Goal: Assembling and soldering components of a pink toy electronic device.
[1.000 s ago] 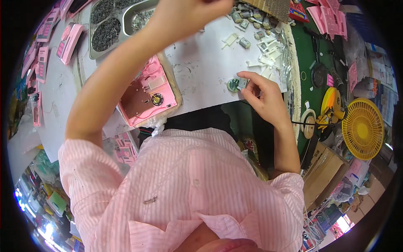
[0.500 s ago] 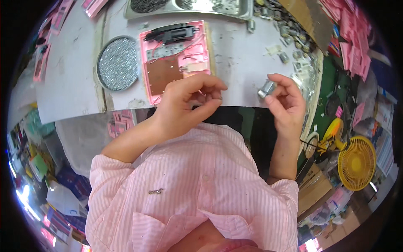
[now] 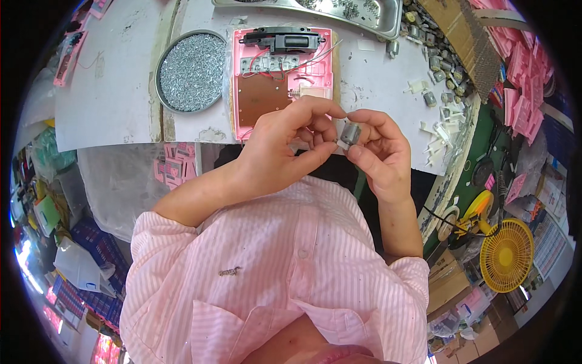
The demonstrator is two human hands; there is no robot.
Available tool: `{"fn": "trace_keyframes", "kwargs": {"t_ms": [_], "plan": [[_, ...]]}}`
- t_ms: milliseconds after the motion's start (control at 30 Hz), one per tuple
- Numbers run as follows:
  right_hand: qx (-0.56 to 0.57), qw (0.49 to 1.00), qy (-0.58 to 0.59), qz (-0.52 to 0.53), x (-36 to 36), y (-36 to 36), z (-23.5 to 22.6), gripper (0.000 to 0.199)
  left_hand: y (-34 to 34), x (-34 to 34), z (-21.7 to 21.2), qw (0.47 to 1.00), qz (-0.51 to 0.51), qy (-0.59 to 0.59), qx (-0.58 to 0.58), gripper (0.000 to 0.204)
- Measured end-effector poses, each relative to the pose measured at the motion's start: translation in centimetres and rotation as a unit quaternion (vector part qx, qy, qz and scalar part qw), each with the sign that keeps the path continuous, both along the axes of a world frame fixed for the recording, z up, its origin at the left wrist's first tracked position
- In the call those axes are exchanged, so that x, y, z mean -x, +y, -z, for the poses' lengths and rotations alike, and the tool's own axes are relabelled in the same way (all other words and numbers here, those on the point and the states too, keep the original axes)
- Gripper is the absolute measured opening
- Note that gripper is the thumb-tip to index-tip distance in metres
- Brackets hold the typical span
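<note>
In my right hand (image 3: 388,158), thumb and fingers pinch a small silver cylindrical motor (image 3: 350,132). My left hand (image 3: 276,136) meets it from the other side, fingertips pressed together at the motor's lower end. A small pale piece (image 3: 342,144) shows there, too small to name and partly covered by the fingers. Behind my left hand lies an open pink plastic housing (image 3: 328,68), holding a brown board (image 3: 260,100), a black mechanism (image 3: 285,41) and red and white wires. My left hand overlaps the housing's near right corner.
Left of the housing is a round pan (image 3: 159,79) of small screws (image 3: 191,73). A metal tray (image 3: 388,29) sits at the back. Loose motors (image 3: 445,67) and white plastic parts (image 3: 441,134) lie along the right edge, near cardboard (image 3: 464,36). A yellow fan (image 3: 508,255) stands right.
My right hand has brought the motor leftward to my left hand, and the two now meet at it. The view has shifted, so the table things appear farther right and higher.
</note>
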State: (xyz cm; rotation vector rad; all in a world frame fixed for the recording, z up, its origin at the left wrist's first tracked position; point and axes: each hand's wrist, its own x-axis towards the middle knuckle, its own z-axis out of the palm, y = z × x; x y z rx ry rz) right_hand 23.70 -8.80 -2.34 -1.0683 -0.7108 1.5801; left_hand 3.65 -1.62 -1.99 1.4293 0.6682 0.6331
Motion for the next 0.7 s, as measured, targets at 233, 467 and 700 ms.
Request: {"fn": "trace_keyframes", "kwargs": {"t_ms": [233, 467, 700], "plan": [[-0.011, 0.999, 0.035, 0.004, -0.1, -0.5, 0.0, 0.049, -0.1, 0.0, 0.0, 1.0, 0.005, -0.002, 0.001, 0.047], [-0.016, 1.0, -0.018, 0.008, 0.1, -0.6, -0.1, 0.046, -0.3, -0.1, 0.2, 1.0, 0.001, -0.015, -0.013, 0.048], [-0.147, 0.958, -0.243, 0.041, 0.9, -0.8, 0.3, 0.054, -0.4, 0.0, 0.4, 0.993, -0.03, -0.031, -0.111, 0.048]]}}
